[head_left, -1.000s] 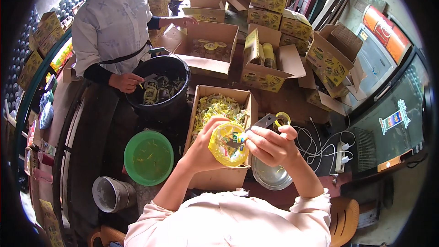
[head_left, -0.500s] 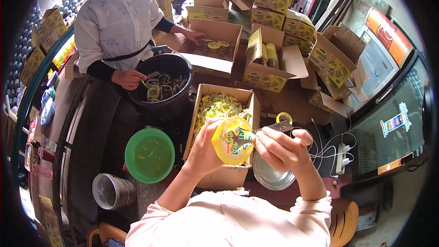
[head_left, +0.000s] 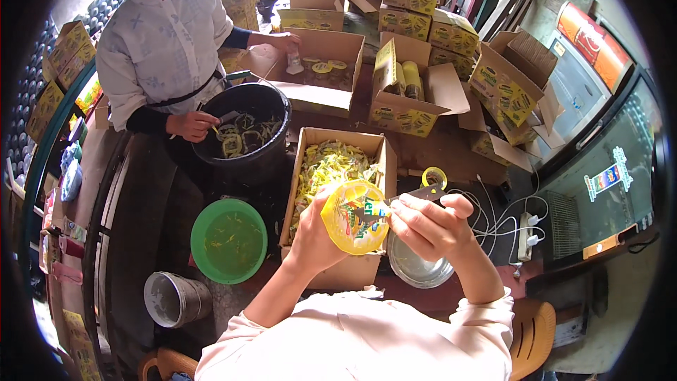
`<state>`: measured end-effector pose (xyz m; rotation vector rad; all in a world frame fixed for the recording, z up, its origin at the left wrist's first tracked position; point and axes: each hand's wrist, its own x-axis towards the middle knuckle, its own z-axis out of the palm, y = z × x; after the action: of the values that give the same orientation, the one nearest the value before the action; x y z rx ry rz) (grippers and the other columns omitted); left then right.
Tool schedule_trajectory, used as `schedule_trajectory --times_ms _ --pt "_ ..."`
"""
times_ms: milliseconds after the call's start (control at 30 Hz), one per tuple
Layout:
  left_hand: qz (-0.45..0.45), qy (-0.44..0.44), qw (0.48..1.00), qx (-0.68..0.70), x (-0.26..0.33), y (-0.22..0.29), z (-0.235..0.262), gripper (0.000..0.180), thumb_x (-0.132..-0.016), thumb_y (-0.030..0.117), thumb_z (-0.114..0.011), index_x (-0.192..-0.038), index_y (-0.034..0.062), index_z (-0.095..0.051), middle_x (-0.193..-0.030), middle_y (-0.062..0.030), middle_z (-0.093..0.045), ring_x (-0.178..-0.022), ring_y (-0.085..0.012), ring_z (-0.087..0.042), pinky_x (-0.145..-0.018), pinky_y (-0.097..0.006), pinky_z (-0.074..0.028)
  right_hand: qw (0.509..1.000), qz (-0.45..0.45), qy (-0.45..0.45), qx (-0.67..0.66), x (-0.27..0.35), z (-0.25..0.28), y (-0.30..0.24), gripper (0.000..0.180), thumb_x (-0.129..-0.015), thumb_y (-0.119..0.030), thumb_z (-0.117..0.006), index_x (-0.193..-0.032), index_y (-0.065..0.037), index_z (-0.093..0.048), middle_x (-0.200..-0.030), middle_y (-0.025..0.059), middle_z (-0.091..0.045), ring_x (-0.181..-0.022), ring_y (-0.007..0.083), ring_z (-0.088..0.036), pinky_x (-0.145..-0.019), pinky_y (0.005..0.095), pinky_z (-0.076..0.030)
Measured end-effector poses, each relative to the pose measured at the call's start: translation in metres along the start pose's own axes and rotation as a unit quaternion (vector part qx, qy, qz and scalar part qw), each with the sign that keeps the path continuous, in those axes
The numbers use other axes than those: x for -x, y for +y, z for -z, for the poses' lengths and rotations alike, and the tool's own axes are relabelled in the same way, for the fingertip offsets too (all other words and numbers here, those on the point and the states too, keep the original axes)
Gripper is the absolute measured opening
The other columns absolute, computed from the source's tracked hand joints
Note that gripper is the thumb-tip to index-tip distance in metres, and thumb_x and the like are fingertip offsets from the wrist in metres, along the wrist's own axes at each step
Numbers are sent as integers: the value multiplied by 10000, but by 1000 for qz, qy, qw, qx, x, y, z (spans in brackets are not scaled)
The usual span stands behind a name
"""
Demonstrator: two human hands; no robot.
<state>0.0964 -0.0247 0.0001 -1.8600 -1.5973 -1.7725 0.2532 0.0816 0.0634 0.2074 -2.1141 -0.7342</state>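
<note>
A round cup with a yellow printed film lid (head_left: 350, 238) is turned lid-up toward me, over the front of a cardboard box. My left hand (head_left: 314, 236) is closed around its side. From the right, my right hand (head_left: 431, 229) pinches a flat grey metal blade (head_left: 428, 195). Its pointed end lies across the middle of the lid; whether it pierces the film I cannot tell. Beneath the cup, the cardboard box (head_left: 386, 169) holds a heap of yellow and green film scraps (head_left: 338, 166). The cup's body is mostly hidden behind the lid and my fingers.
A green basin (head_left: 262, 257) of liquid and a grey pail (head_left: 194, 300) stand left. Opposite, a person (head_left: 162, 42) works at a black bucket (head_left: 282, 116) and an open carton (head_left: 310, 102) of cups. Right are a metal bowl (head_left: 423, 279), tape roll (head_left: 435, 175) and power strip (head_left: 525, 236).
The other person's hand has lifted a clear cup up from the carton. My blade has shifted slightly on the lid; both my hands keep their hold. The whole view has tilted a little.
</note>
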Motion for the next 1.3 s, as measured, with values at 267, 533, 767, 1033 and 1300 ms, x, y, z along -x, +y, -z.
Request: schedule_trajectory --times_ms 267,533,767,1033,1300 --pt "29 -24 999 15 0 0 -1 736 -541 155 -814 -1111 19 -369 -984 -144 -546 -848 -278 -594 -735 -340 -487 999 -13 14 -31 5 -9 -2 95 -666 -129 -619 -633 -152 -532 -741 -55 -594 -719 58 -572 -732 280 -300" --pt "36 -82 996 0 -3 1 8 734 -561 180 -810 -1128 14 -374 -967 -127 -572 -874 -246 -595 -741 -321 -483 998 13 -17 -64 7 -9 2 125 -708 -96 -606 -629 -137 -519 -763 -36 -612 -703 75 -617 -761 304 -248" --pt "30 -117 993 12 -4 0 12 683 -566 174 -795 -1113 14 -420 -1016 -115 -557 -895 -243 -575 -782 -316 -464 997 5 16 -71 7 -15 2 97 -670 -120 -599 -628 -134 -512 -735 -37 -576 -734 76 -591 -791 282 -325" --pt "36 -146 987 49 -12 -5 12 560 -576 165 -769 -1055 21 -516 -975 -116 -577 -870 -252 -582 -771 -319 -467 996 7 12 -86 8 -20 6 123 -681 -117 -586 -605 -139 -492 -727 -23 -573 -760 90 -607 -818 302 -317" --pt "64 -214 969 107 -15 -5 18 508 -591 158 -756 -1028 14 -541 -976 -118 -591 -880 -254 -586 -770 -310 -466 995 34 9 -95 11 -20 5 107 -748 -130 -558 -643 -137 -534 -785 -10 -636 -743 86 -626 -771 302 -284"
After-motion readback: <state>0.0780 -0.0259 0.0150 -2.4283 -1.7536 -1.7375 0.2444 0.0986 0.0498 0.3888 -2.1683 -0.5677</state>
